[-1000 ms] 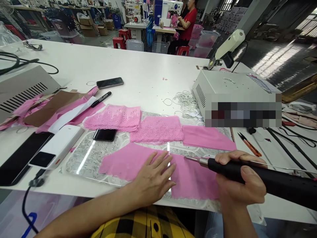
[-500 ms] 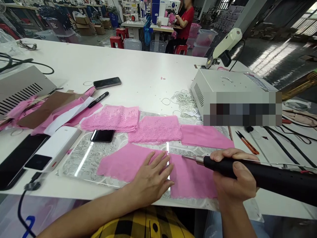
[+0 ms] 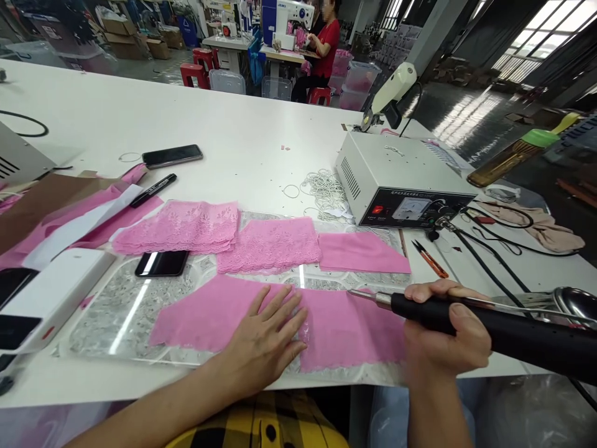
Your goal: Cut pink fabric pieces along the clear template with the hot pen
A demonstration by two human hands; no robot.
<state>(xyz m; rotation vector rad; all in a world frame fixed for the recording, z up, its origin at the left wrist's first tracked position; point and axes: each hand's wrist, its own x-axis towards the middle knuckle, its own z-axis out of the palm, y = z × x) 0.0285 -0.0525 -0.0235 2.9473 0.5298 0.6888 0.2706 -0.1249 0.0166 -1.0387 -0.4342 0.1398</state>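
Observation:
My left hand (image 3: 265,342) lies flat with fingers spread on a pink fabric piece (image 3: 196,314), close to where it meets another pink piece (image 3: 345,330). In my right hand (image 3: 448,330) is a thick black handpiece (image 3: 429,314) with a pointed metal tip, gripped like a pen. That tip is at the upper edge of the right-hand piece; whether it touches the cloth I cannot tell. Under the fabric lies a clear-covered, grey-patterned board (image 3: 112,311). Behind it sit a pink lace stack (image 3: 181,227), another lace piece (image 3: 275,242) and plain folded pink fabric (image 3: 361,252).
A grey control box (image 3: 396,180) with a dial stands at the back right, beside tangled white elastic loops (image 3: 326,190). Orange snips (image 3: 430,259) lie right. Phones (image 3: 172,155), a marker (image 3: 153,190) and a white device (image 3: 65,292) are left. A co-worker (image 3: 324,46) sits beyond.
My view has turned right, so the table's things appear further left. The handpiece tip has moved right along the fabric's upper edge. My left hand stays on the cloth.

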